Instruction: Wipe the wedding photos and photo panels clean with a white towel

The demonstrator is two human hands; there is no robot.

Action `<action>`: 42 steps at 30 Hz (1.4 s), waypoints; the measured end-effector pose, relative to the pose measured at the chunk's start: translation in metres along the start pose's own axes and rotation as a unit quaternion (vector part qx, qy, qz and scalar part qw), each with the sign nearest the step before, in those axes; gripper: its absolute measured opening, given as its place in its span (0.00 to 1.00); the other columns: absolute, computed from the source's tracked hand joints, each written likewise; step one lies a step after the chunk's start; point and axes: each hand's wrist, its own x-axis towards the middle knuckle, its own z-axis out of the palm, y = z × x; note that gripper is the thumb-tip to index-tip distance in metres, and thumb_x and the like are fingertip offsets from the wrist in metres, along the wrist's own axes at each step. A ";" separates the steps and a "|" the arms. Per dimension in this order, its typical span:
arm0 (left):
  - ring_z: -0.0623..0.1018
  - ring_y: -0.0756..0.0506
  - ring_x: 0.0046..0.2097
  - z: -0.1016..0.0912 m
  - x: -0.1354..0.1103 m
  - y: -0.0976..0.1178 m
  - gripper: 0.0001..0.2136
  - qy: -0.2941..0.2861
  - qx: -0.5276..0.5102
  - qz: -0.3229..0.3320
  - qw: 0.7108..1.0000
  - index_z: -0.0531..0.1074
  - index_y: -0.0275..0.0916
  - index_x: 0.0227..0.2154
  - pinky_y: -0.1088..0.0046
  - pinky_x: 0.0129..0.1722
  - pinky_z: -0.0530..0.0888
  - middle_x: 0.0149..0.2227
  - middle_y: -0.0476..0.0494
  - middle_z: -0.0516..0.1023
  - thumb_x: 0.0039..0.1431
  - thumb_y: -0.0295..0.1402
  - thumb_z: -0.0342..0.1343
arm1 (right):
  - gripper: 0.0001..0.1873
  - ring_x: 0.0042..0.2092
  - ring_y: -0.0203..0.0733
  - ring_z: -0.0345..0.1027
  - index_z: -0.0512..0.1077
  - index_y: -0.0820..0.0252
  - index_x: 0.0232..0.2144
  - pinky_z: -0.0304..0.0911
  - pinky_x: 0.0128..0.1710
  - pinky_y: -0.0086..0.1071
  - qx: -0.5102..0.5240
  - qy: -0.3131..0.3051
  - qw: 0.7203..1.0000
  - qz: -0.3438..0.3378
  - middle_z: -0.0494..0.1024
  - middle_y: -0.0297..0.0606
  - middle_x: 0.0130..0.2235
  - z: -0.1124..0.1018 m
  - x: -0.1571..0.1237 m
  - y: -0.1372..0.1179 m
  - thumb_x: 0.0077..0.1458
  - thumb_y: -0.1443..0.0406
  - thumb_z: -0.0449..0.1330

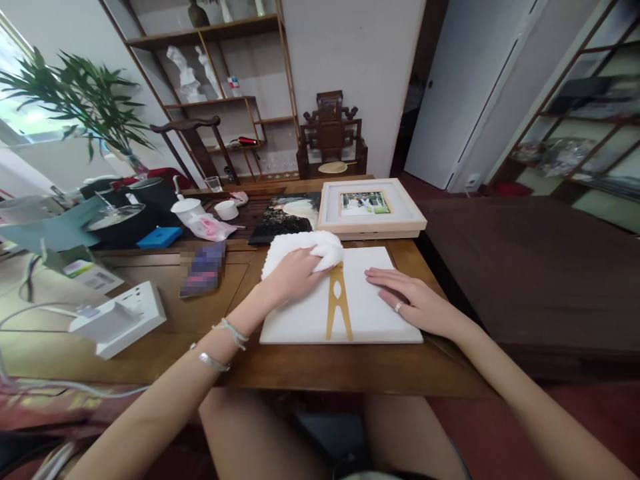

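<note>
Two bare hands work over a white board lying flat on a wooden tabletop, near its front edge. The left hand holds a fluffy white cloth, fingers bent into its folds, over the board's far left part. The right hand holds nothing; it lies flat, fingers stretched out and close together, on the board's right side. Between them, a gold A-shaped figure lies flat on the board, its top at the left fingertips; whether it is loose or fixed cannot be told.

Just beyond the board are a pale picture frame and a dark print. To the left sits a white power strip with something plugged in.

Several things could go wrong. If the gold figure is loose, a sideways drag of the cloth might shift or crease it. If the right hand presses too lightly, the board could skid, and a hard forward push could knock it into the frame. The ring on the right hand might scratch the board.
</note>
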 end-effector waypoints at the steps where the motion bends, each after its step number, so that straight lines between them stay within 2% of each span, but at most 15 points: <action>1: 0.73 0.37 0.52 0.001 -0.006 -0.004 0.17 -0.002 0.004 -0.001 1.000 0.73 0.32 0.42 0.59 0.51 0.68 0.50 0.31 0.73 0.65 0.36 0.41 | 0.19 0.60 0.46 0.60 0.68 0.56 0.53 0.56 0.60 0.47 0.001 0.000 1.000 0.000 0.70 0.40 0.56 0.000 0.000 0.000 0.61 0.65 0.49; 4: 0.63 0.37 0.60 0.000 -0.035 -0.007 0.15 -0.021 0.014 0.008 1.000 0.73 0.33 0.44 0.56 0.58 0.62 0.59 0.34 0.65 0.62 0.30 0.43 | 0.20 0.60 0.47 0.60 0.67 0.54 0.54 0.56 0.60 0.49 0.001 0.002 1.000 -0.001 0.70 0.39 0.57 0.000 -0.001 0.000 0.60 0.65 0.50; 7: 0.54 0.37 0.65 -0.006 -0.071 0.006 0.12 -0.062 -0.003 0.030 0.998 0.76 0.36 0.37 0.52 0.61 0.56 0.63 0.42 0.57 0.57 0.27 0.47 | 0.20 0.60 0.46 0.59 0.66 0.55 0.55 0.56 0.60 0.47 -0.005 -0.001 1.000 -0.001 0.69 0.39 0.57 0.001 -0.001 0.001 0.60 0.65 0.50; 10: 0.52 0.36 0.65 -0.012 -0.105 0.028 0.09 -0.080 -0.031 0.065 0.994 0.77 0.38 0.28 0.51 0.62 0.54 0.64 0.46 0.54 0.53 0.26 0.50 | 0.20 0.60 0.47 0.60 0.67 0.54 0.54 0.57 0.60 0.48 -0.007 0.003 1.000 -0.005 0.69 0.39 0.57 0.001 -0.001 0.001 0.60 0.65 0.50; 13: 0.52 0.36 0.65 -0.014 -0.127 0.041 0.07 -0.056 -0.046 0.088 0.993 0.76 0.40 0.27 0.51 0.62 0.55 0.64 0.48 0.54 0.51 0.27 0.52 | 0.20 0.59 0.47 0.60 0.67 0.53 0.54 0.57 0.60 0.48 -0.007 0.006 1.000 -0.006 0.69 0.38 0.57 0.002 -0.001 0.002 0.60 0.65 0.51; 16: 0.54 0.37 0.65 -0.014 -0.125 0.034 0.09 -0.057 -0.057 0.081 0.993 0.77 0.40 0.28 0.53 0.62 0.56 0.64 0.49 0.56 0.50 0.25 0.52 | 0.20 0.60 0.47 0.60 0.67 0.53 0.54 0.57 0.60 0.48 -0.009 0.006 1.000 -0.004 0.69 0.37 0.57 0.002 -0.001 0.001 0.60 0.64 0.51; 20: 0.55 0.38 0.64 -0.010 -0.090 0.004 0.11 -0.070 -0.047 0.061 0.995 0.76 0.37 0.30 0.53 0.62 0.56 0.63 0.46 0.57 0.54 0.24 0.48 | 0.20 0.60 0.47 0.59 0.67 0.55 0.54 0.56 0.60 0.48 -0.013 0.001 1.000 0.001 0.69 0.39 0.57 0.001 -0.001 0.001 0.60 0.64 0.50; 25: 0.51 0.37 0.65 0.005 -0.041 -0.025 0.15 -0.013 -0.039 0.049 0.998 0.72 0.36 0.46 0.54 0.62 0.55 0.63 0.43 0.58 0.63 0.33 0.44 | 0.20 0.59 0.47 0.61 0.67 0.54 0.54 0.57 0.60 0.48 -0.007 0.005 1.000 -0.002 0.70 0.39 0.57 0.000 -0.001 0.000 0.60 0.64 0.50; 28: 0.52 0.36 0.65 0.010 -0.032 -0.028 0.16 -0.009 -0.035 0.043 0.998 0.69 0.36 0.50 0.54 0.61 0.55 0.63 0.42 0.58 0.64 0.35 0.43 | 0.19 0.59 0.47 0.61 0.68 0.54 0.53 0.57 0.60 0.48 -0.003 0.010 1.000 -0.001 0.70 0.39 0.56 0.000 -0.001 -0.001 0.60 0.64 0.50; 31: 0.52 0.37 0.65 0.003 -0.043 -0.017 0.15 -0.036 -0.026 0.050 0.998 0.71 0.37 0.47 0.54 0.61 0.55 0.62 0.43 0.59 0.62 0.30 0.45 | 0.20 0.59 0.47 0.60 0.67 0.54 0.54 0.57 0.60 0.48 -0.001 0.006 1.000 -0.002 0.70 0.38 0.56 0.001 -0.001 0.000 0.60 0.64 0.50; 35: 0.52 0.37 0.65 -0.017 -0.080 0.014 0.12 -0.091 -0.029 0.040 0.995 0.75 0.36 0.37 0.57 0.61 0.58 0.63 0.44 0.57 0.58 0.26 0.46 | 0.20 0.60 0.47 0.59 0.66 0.54 0.55 0.56 0.60 0.48 -0.008 -0.005 1.000 -0.001 0.69 0.39 0.57 0.001 -0.001 0.002 0.60 0.64 0.50; 39: 0.57 0.41 0.64 -0.037 -0.119 0.044 0.16 -0.095 -0.045 0.074 0.992 0.71 0.41 0.47 0.62 0.60 0.61 0.61 0.48 0.62 0.58 0.26 0.46 | 0.21 0.61 0.47 0.58 0.66 0.54 0.55 0.56 0.60 0.48 -0.010 -0.009 1.000 0.000 0.68 0.38 0.58 0.002 -0.001 0.003 0.61 0.64 0.50; 42: 0.62 0.42 0.61 -0.043 -0.126 0.050 0.16 -0.076 -0.029 0.086 0.993 0.70 0.40 0.49 0.67 0.59 0.62 0.56 0.45 0.69 0.61 0.28 0.45 | 0.21 0.61 0.47 0.57 0.65 0.54 0.55 0.55 0.61 0.48 -0.011 -0.010 1.000 0.002 0.67 0.37 0.58 0.002 -0.001 0.003 0.61 0.64 0.50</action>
